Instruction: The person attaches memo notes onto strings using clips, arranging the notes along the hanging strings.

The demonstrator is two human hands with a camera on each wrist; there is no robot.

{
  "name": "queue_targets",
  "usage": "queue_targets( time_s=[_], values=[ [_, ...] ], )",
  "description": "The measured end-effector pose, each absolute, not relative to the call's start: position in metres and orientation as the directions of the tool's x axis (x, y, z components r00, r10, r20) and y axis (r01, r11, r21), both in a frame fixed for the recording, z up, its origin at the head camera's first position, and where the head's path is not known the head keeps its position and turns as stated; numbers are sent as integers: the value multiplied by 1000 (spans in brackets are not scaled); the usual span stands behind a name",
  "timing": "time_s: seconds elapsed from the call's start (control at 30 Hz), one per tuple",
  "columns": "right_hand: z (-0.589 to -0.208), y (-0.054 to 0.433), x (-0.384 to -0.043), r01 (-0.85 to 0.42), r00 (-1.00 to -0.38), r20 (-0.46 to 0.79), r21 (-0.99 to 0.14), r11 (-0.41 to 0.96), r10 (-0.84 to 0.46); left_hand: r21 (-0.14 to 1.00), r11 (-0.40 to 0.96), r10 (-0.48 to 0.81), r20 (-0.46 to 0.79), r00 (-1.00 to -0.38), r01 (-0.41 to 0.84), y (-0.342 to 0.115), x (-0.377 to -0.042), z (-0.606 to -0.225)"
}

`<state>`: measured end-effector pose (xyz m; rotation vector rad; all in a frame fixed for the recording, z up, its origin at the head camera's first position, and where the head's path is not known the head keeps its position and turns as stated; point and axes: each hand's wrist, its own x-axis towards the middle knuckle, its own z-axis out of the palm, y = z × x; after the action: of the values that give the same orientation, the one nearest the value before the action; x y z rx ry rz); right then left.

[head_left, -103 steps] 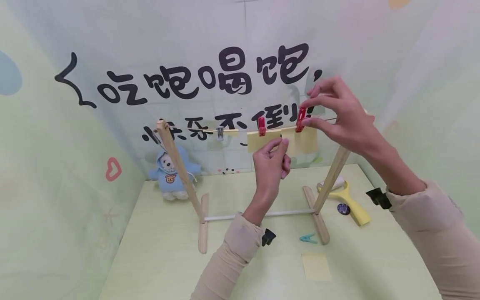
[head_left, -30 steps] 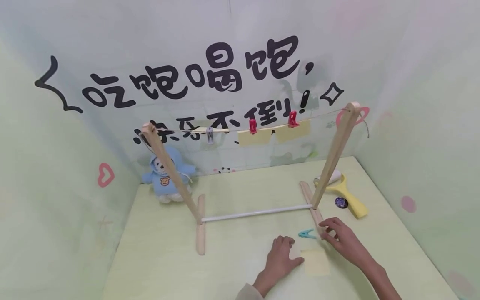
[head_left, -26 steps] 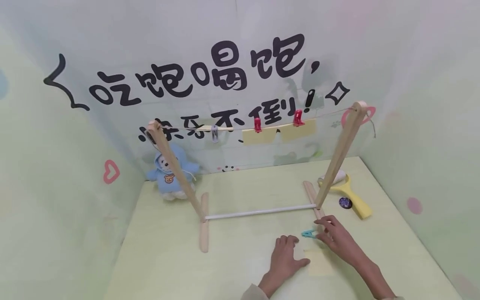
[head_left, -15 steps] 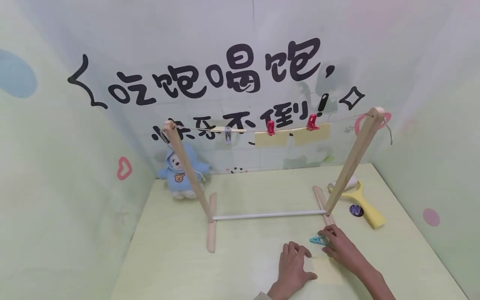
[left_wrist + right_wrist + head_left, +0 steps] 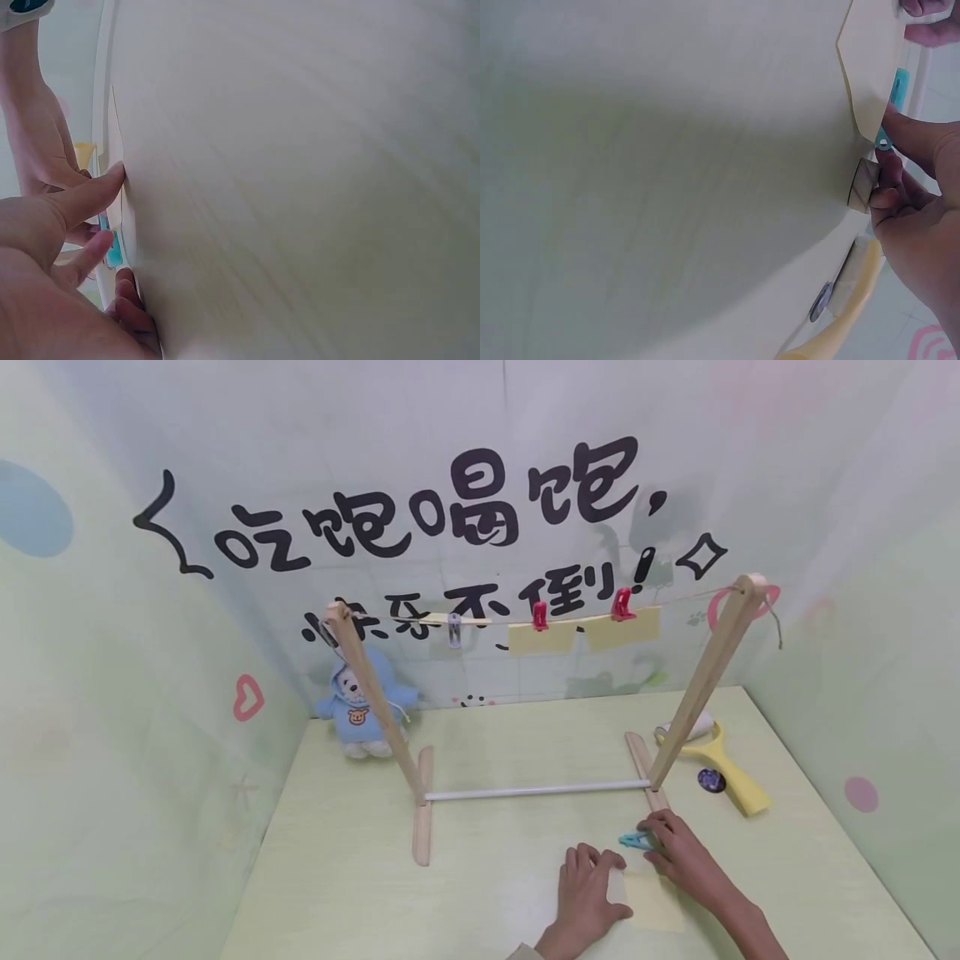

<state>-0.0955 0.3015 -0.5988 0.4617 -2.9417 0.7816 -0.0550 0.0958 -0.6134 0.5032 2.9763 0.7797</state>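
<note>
My right hand pinches a teal clothespin by its handle end, low at the table; the right wrist view shows thumb and fingers at the clothespin. Just in front of it a pale yellow sticky note lies on the table. Beside the note's left edge is my left hand, fingers bent loosely downward; in the left wrist view its thumb reaches the note's edge. Overhead, red clothespins hold two yellow notes on a string, and a grey clothespin holds another, seen nearly edge-on.
The string spans two wooden posts joined by a white rod near the table. A post foot is close to my right fingers. At right lie a yellow-handled roller and a dark round disc. A blue-clad plush toy sits back left.
Both hands have come down from the string, where the right pinched a red clothespin and the left touched a note. The right has since taken hold of the teal clothespin; the last half second is nearly still.
</note>
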Motion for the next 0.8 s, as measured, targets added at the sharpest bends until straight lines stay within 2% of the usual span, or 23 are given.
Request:
queue_targets(
  time_s=[0.23, 0.47, 0.57, 0.67, 0.8],
  values=[
    [-605, 308, -94, -322, -946, 210, -522, 790, -248, 468, 822, 322, 87, -943, 324, 100, -54, -622],
    [-605, 310, -89, -293, -955, 229, -646, 705, -186, 537, 796, 304, 43, -952, 279, 104, -54, -621],
    [-603, 310, -86, -251, -967, 215, -705, 663, -137, 573, 775, 323, 3, -946, 267, 105, -53, -614],
    [-601, 310, -83, -201, -979, 183, -753, 627, -95, 562, 773, 367, -16, -930, 295, 105, -51, -606],
    [-597, 308, -83, -66, -998, 66, -813, 579, -22, 536, 766, 413, 13, -910, 355, 105, -47, -603]
  ],
)
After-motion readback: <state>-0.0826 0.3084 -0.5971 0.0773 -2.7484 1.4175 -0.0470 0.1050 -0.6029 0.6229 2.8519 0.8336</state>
